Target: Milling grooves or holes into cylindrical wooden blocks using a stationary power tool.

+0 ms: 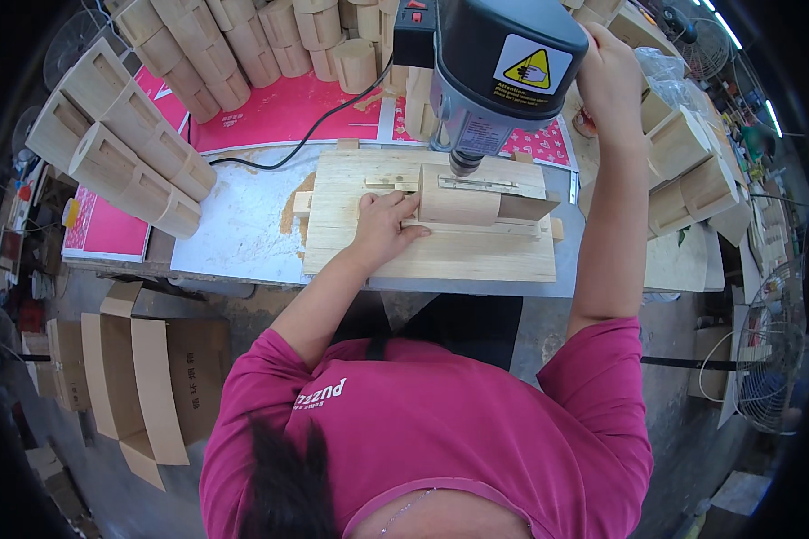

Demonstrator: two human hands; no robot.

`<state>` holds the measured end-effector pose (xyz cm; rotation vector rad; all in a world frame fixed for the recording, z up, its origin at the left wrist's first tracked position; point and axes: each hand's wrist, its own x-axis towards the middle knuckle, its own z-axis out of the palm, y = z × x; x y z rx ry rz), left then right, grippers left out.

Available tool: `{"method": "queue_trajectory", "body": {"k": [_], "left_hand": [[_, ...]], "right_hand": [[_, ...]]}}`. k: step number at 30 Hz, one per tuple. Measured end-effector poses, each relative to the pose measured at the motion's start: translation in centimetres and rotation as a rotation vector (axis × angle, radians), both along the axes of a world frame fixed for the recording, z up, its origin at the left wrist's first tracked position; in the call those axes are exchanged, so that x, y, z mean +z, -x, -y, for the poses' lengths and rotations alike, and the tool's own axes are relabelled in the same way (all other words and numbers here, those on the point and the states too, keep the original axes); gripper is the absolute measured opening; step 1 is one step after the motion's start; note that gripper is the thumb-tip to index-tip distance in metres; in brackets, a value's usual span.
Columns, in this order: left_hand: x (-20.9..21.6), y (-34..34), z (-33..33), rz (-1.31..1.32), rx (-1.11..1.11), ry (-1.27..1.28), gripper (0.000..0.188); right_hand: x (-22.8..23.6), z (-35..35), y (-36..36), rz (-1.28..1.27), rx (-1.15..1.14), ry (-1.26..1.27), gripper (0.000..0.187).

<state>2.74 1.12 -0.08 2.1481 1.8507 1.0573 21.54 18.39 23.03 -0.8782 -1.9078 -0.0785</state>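
Observation:
A pale wooden cylinder [458, 205] lies on its side in a flat wooden jig [431, 258] on the bench. My left hand [388, 226] holds the cylinder at its left end, thumb along the near side and fingers against the end. Over it stands a drill press [499, 67] with a dark top and grey body. Its chuck [465, 163] points down close above the cylinder; whether the bit touches the wood I cannot tell. My right hand [609, 76] is raised and curled at the right side of the press head, which hides the fingertips and whatever they grip.
Stacked wooden cylinders [135, 148] with cut slots stand at the left and along the back; more pieces [692, 171] lie at the right. A black cable [301, 144] crosses the pink sheet [261, 112]. An open cardboard box [157, 377] sits on the floor, left. A fan [768, 359] stands right.

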Motion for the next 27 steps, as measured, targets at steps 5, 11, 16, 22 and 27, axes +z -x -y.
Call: {"method": "queue_trajectory", "body": {"k": [5, 11, 16, 22, 27], "left_hand": [[-0.4, 0.4, 0.3, 0.0, 0.019, 0.023, 0.052], [0.2, -0.1, 0.2, 0.014, 0.014, 0.033, 0.043], [0.0, -0.1, 0.0, 0.023, 0.011, 0.003, 0.043], [0.0, -0.1, 0.1, 0.01, 0.011, 0.008, 0.046], [0.1, -0.1, 0.4, 0.02, 0.023, 0.004, 0.047]], "right_hand": [[-1.5, 7.4, -1.1, -0.051, 0.05, 0.037, 0.025], [-8.1, 12.1, -2.7, -0.226, 0.221, 0.08, 0.011], [-14.9, 11.0, -2.2, -0.239, 0.245, 0.118, 0.011], [-15.5, 9.9, -2.2, -0.236, 0.303, 0.018, 0.011], [-8.2, 10.1, -2.8, -0.263, 0.249, -0.003, 0.011]]}}
